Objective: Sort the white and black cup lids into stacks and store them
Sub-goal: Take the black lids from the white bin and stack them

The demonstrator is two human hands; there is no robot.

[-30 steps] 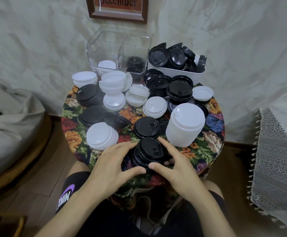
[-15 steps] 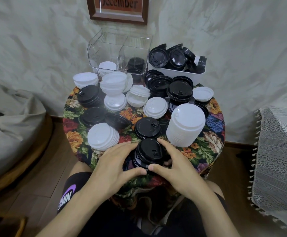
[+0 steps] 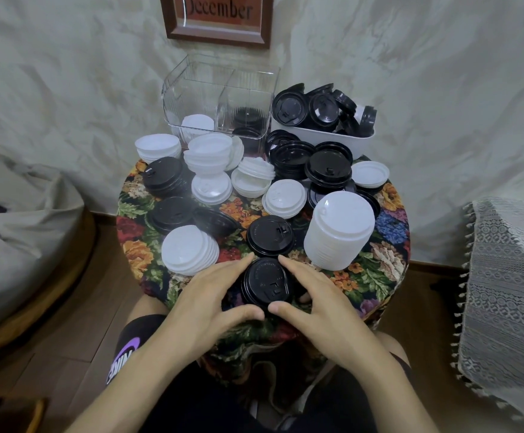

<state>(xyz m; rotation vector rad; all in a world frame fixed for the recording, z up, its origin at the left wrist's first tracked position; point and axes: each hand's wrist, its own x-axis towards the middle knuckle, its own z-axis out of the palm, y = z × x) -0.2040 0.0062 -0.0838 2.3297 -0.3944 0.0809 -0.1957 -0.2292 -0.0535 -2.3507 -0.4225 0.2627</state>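
My left hand (image 3: pixel 210 295) and right hand (image 3: pixel 313 295) face each other, thumbs nearly meeting, fingers curved round the black lid stack (image 3: pixel 265 284) between them.

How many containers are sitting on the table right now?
2: a clear box at the back against the wall, and a white tub beside it on the right, heaped with black lids. None seems hidden.

The single wide-angle view comes from the person's head. It faces forward and steeply down over the lap onto the round table (image 3: pixel 391 229) close in front. The left hand (image 3: pixel 210 298) and right hand (image 3: pixel 316 304), cupped around the black lid stack (image 3: pixel 265 282), sit nearest the lens, low in the centre. The wall (image 3: pixel 410 73) and framed sign (image 3: pixel 220 17) lie farthest, along the top edge.
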